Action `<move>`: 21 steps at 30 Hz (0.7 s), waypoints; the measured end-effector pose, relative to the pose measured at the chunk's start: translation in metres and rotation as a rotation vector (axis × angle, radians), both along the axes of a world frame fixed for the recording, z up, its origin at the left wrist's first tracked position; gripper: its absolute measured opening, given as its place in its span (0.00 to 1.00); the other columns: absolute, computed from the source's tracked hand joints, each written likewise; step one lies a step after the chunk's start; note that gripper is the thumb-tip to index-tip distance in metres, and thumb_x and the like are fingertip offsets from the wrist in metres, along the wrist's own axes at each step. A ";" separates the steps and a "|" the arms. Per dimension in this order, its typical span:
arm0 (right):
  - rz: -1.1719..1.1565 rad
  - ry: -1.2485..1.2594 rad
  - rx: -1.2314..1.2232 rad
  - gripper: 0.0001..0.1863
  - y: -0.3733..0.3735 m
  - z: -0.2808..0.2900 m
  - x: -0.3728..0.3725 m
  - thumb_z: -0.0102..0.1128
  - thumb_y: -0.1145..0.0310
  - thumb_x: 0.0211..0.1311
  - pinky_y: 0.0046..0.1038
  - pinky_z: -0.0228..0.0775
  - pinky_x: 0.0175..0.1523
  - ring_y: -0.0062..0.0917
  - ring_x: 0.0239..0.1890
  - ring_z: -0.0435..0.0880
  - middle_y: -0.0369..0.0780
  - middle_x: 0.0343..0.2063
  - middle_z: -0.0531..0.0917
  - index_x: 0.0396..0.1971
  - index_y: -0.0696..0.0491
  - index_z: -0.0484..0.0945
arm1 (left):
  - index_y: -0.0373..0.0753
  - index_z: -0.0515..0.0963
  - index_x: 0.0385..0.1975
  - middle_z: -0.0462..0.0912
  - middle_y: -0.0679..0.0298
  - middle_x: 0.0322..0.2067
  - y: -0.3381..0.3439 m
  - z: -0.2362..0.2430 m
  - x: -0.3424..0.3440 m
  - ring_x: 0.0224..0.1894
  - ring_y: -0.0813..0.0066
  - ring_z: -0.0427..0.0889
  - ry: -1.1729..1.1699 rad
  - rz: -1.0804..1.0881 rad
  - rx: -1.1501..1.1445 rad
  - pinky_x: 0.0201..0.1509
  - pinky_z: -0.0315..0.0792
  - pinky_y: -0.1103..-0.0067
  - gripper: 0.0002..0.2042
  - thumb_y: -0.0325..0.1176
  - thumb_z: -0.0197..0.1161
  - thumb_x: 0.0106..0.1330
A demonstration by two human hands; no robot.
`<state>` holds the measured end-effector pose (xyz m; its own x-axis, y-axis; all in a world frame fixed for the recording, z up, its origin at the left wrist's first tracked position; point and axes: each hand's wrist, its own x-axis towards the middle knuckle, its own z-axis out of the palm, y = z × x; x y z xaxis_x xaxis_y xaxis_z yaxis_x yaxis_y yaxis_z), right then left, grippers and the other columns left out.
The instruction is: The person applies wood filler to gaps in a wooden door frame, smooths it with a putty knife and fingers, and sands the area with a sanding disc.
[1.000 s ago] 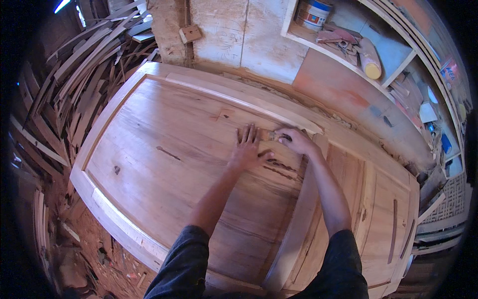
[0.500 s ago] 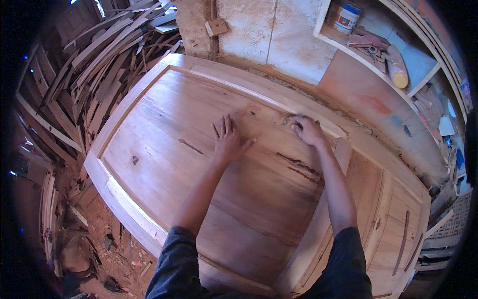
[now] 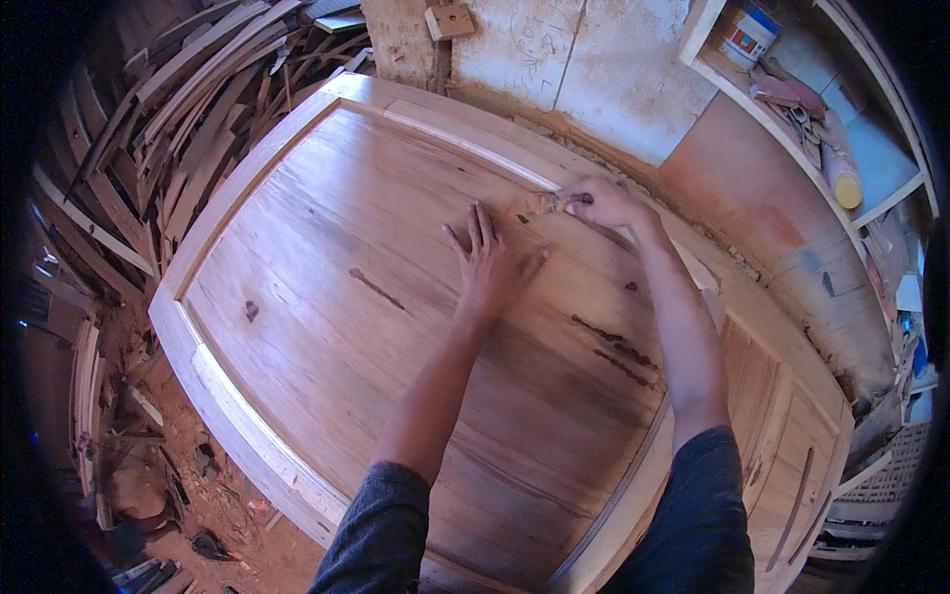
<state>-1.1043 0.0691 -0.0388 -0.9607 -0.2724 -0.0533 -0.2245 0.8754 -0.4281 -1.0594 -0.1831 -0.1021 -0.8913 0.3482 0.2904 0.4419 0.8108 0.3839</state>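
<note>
A large wooden door (image 3: 336, 228) with a framed panel lies flat in front of me. My left hand (image 3: 490, 269) rests on the panel, fingers and thumb spread, holding nothing. Farther right, my right hand (image 3: 602, 205) is curled at the panel's far edge, beside the raised moulding (image 3: 475, 148). Its fingertips are pinched together; what is between them, if anything, is too small to make out. A pale patch (image 3: 544, 203) shows on the wood just left of those fingertips. Dark filled cracks (image 3: 614, 340) and a dark knot (image 3: 251, 311) mark the panel.
A pile of wood offcuts (image 3: 213, 99) stands at the back left. Shavings and scraps cover the dirt floor (image 3: 213, 485). Behind the door rises a stained wall (image 3: 614, 89); at the right, a shelf (image 3: 782, 134) holds a paint tub (image 3: 749, 36) and a cylinder (image 3: 843, 178).
My right hand has shifted left along the moulding and its fingers are curled tighter. The left hand stays spread at nearly the same spot on the panel. The whole view has shifted slightly.
</note>
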 end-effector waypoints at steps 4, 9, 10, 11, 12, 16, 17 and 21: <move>0.102 -0.039 -0.021 0.17 0.000 0.001 -0.022 0.65 0.66 0.60 0.34 0.69 0.61 0.37 0.55 0.79 0.45 0.50 0.83 0.49 0.52 0.83 | 0.16 0.57 0.65 0.46 0.34 0.72 -0.002 0.000 -0.006 0.76 0.44 0.40 -0.024 -0.005 -0.028 0.72 0.26 0.38 0.55 0.72 0.50 0.61; 0.161 -0.102 -0.066 0.18 0.009 0.002 -0.032 0.66 0.67 0.60 0.34 0.68 0.61 0.37 0.55 0.79 0.47 0.49 0.82 0.50 0.54 0.82 | 0.16 0.54 0.66 0.46 0.34 0.72 0.000 0.005 -0.012 0.76 0.44 0.40 -0.042 -0.024 -0.067 0.72 0.27 0.39 0.56 0.73 0.48 0.61; 0.145 -0.109 -0.063 0.18 0.012 -0.003 -0.035 0.67 0.67 0.60 0.34 0.68 0.61 0.37 0.55 0.79 0.47 0.49 0.82 0.50 0.54 0.82 | 0.16 0.53 0.67 0.46 0.34 0.72 0.001 0.005 -0.014 0.76 0.44 0.40 -0.039 -0.033 -0.062 0.72 0.27 0.40 0.56 0.73 0.48 0.61; 0.129 -0.116 -0.061 0.18 0.017 -0.007 -0.037 0.67 0.67 0.60 0.34 0.68 0.61 0.37 0.55 0.79 0.47 0.49 0.82 0.51 0.54 0.82 | 0.17 0.52 0.67 0.46 0.34 0.72 0.001 0.006 -0.015 0.77 0.44 0.40 -0.036 -0.043 -0.056 0.72 0.27 0.40 0.56 0.73 0.48 0.61; 0.141 -0.122 -0.069 0.19 0.013 -0.007 -0.038 0.67 0.66 0.60 0.34 0.68 0.61 0.37 0.55 0.79 0.47 0.49 0.82 0.51 0.54 0.82 | 0.17 0.52 0.68 0.46 0.34 0.72 -0.001 0.003 -0.016 0.77 0.44 0.40 -0.027 -0.044 -0.053 0.72 0.27 0.40 0.56 0.73 0.48 0.61; 0.172 -0.115 -0.071 0.20 -0.004 -0.001 -0.036 0.67 0.64 0.60 0.34 0.68 0.61 0.37 0.55 0.79 0.47 0.49 0.83 0.51 0.54 0.82 | 0.17 0.50 0.68 0.48 0.35 0.71 -0.004 -0.001 -0.015 0.77 0.46 0.41 -0.008 -0.040 -0.049 0.73 0.27 0.42 0.57 0.73 0.48 0.61; 0.177 -0.107 -0.064 0.20 -0.008 0.001 -0.035 0.67 0.63 0.60 0.34 0.69 0.61 0.37 0.55 0.79 0.46 0.50 0.83 0.51 0.54 0.82 | 0.17 0.50 0.68 0.48 0.35 0.71 -0.004 0.000 -0.014 0.77 0.46 0.41 -0.007 -0.036 -0.050 0.74 0.27 0.42 0.57 0.73 0.48 0.61; 0.140 -0.092 -0.045 0.20 -0.004 -0.003 -0.034 0.68 0.60 0.59 0.34 0.68 0.61 0.37 0.56 0.79 0.45 0.51 0.83 0.50 0.51 0.83 | 0.18 0.50 0.68 0.49 0.35 0.71 -0.003 0.002 -0.014 0.77 0.48 0.41 -0.012 -0.031 -0.072 0.74 0.27 0.44 0.56 0.73 0.47 0.62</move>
<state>-1.1379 0.0655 -0.0416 -0.9047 -0.4076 -0.1238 -0.3014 0.8179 -0.4902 -1.0730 -0.1859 -0.1001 -0.8829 0.3957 0.2530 0.4632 0.8224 0.3302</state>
